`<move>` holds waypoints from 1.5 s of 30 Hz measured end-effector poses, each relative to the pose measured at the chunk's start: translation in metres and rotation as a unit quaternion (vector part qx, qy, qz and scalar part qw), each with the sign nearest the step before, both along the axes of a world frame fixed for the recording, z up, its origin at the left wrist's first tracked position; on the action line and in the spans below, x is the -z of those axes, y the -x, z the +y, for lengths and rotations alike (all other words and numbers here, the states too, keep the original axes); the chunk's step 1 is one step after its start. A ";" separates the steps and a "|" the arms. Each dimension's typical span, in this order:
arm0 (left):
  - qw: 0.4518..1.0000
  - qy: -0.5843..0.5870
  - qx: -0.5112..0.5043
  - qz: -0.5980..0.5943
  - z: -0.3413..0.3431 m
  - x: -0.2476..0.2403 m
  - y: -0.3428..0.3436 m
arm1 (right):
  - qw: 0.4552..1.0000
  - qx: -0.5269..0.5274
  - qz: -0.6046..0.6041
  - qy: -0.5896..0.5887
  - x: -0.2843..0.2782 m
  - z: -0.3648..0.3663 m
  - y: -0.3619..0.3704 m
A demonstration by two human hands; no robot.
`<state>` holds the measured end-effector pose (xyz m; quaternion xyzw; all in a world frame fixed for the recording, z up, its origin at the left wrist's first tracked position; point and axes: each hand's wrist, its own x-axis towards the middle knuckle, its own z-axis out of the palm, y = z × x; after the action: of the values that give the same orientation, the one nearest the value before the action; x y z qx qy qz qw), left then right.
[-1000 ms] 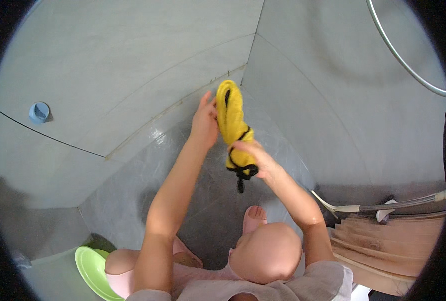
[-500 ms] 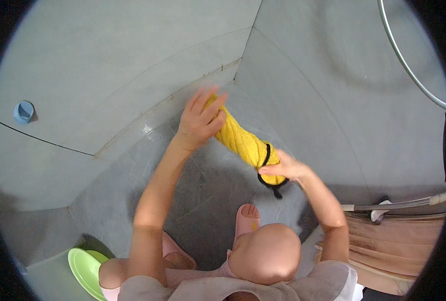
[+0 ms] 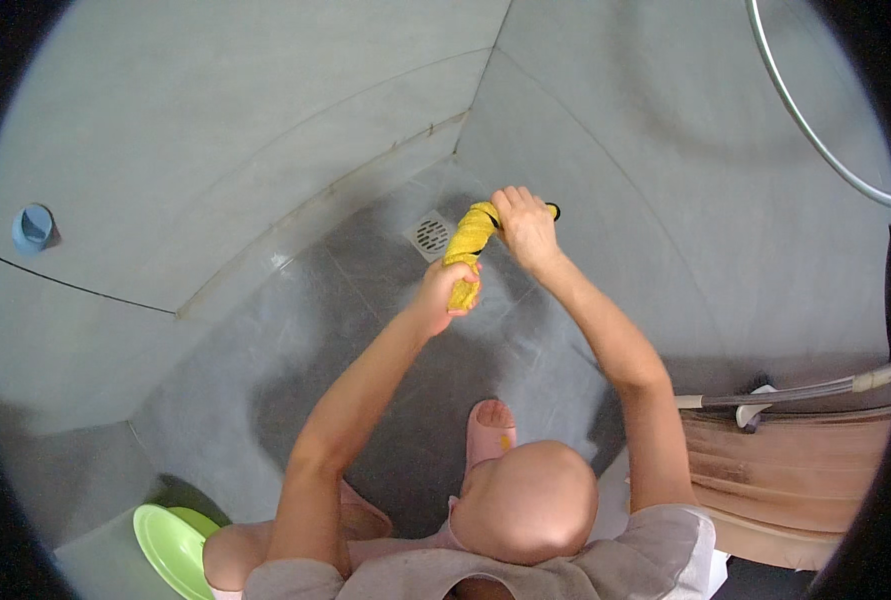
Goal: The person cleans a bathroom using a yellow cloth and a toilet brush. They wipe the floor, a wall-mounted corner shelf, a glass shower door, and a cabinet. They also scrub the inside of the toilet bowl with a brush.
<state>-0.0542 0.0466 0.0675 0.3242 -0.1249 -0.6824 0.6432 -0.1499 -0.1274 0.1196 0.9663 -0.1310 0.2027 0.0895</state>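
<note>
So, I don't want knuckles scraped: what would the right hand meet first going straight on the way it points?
The right hand would probably meet the grey wall near the corner; depth is unclear.

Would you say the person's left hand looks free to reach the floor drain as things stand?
Probably not without letting go: the left hand is closed around one end of the twisted yellow cloth. Otherwise, the floor drain looks largely unobstructed.

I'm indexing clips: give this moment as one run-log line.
left hand: gripping near end of yellow cloth | right hand: gripping far end | cloth: twisted, bent | floor drain: left of cloth
</note>
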 end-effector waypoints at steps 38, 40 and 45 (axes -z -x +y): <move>0.271 0.347 -0.333 -0.834 0.040 -0.094 -0.089 | 0.423 -0.043 0.227 -0.876 -0.094 0.081 0.062; 0.320 0.308 -0.282 -0.850 0.036 -0.079 -0.084 | 0.672 -0.099 0.200 -0.706 -0.085 0.076 0.057; 0.447 0.124 -0.195 -0.864 0.025 -0.036 -0.076 | 0.863 0.026 0.238 -0.446 -0.088 0.058 0.015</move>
<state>0.0221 0.0712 0.1037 0.6791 -0.6332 0.1163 0.3527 -0.1652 -0.0694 0.2079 0.9182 -0.2074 -0.1159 -0.3169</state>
